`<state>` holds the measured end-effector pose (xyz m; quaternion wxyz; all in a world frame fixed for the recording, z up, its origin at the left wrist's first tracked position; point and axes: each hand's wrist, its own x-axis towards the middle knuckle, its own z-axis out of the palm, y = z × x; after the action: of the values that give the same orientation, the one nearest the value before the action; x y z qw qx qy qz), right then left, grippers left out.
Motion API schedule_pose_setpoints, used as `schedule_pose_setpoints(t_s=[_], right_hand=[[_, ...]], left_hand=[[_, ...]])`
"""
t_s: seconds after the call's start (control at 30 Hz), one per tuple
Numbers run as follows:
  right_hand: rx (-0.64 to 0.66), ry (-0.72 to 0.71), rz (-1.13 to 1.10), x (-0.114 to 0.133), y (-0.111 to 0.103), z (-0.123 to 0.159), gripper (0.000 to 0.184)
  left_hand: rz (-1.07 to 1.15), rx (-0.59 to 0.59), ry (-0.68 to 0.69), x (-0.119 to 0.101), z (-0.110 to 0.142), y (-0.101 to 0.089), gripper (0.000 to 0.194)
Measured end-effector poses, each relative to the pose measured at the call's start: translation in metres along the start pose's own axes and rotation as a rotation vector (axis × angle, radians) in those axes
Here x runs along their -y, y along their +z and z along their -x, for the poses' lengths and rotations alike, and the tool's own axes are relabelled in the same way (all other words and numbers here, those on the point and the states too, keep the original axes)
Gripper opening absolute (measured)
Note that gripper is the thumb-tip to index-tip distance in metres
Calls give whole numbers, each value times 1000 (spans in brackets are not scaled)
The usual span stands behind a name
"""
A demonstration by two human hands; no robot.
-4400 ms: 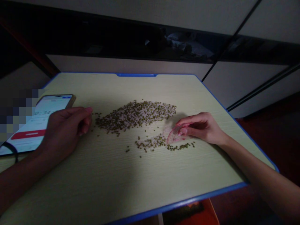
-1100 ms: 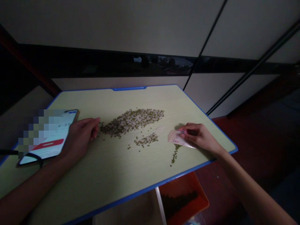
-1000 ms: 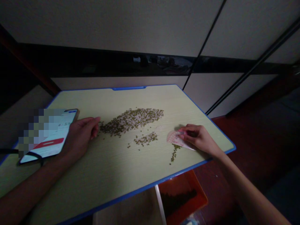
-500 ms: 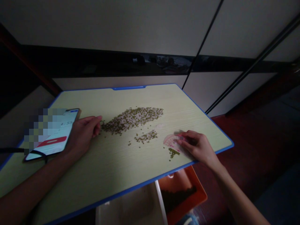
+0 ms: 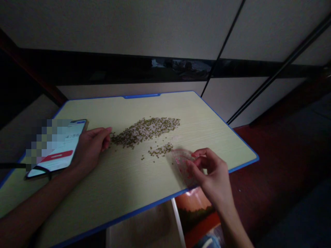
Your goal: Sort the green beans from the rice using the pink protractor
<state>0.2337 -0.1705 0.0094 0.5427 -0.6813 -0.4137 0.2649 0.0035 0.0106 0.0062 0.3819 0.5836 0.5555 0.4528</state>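
Observation:
My right hand (image 5: 212, 172) pinches a clear protractor (image 5: 181, 164) with red markings between thumb and fingers. The protractor is tilted at the table's near edge, above an orange container (image 5: 216, 220) with a dark heap of beans inside. A long pile of small green beans mixed with pale grains (image 5: 147, 130) lies mid-table. Nearer me is a smaller scatter of the same mix (image 5: 161, 150), just left of the protractor. My left hand (image 5: 92, 146) rests with curled fingers at the pile's left end, nothing visible in them.
The table (image 5: 116, 199) has a blue rim. A lit phone (image 5: 60, 151) lies left, partly behind my left wrist, with a black cable (image 5: 41, 169) across it. Below the near edge stands a pale container (image 5: 144, 227) beside the orange one. Cabinet doors (image 5: 134, 31) stand behind.
My right hand has drawn the protractor towards me to the near edge. The small group of green beans beside it no longer shows on the table. The left hand has stayed put.

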Motion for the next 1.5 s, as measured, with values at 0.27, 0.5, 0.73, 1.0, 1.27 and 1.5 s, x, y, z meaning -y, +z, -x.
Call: schedule_pose_setpoints(t_s=[0.27, 0.5, 0.73, 1.0, 1.27, 1.5], right_hand=[[19, -70, 249, 1, 26, 10, 7], [-41, -165, 393, -8, 12, 7, 10], [-133, -99, 393, -17, -7, 8, 10], [-151, -46, 279, -21, -20, 7, 14], [100, -218, 192, -20, -58, -42, 18], [468, -297, 245, -24, -55, -93, 28]], left_hand=[[-2, 3, -6, 1, 0, -2, 28], [1, 1, -10, 1, 0, -1, 26], [3, 7, -10, 3, -1, -2, 27], [11, 7, -13, 1, -1, 0, 26], [13, 1, 2, 5, -4, -1, 26], [29, -11, -5, 6, -4, -1, 25]])
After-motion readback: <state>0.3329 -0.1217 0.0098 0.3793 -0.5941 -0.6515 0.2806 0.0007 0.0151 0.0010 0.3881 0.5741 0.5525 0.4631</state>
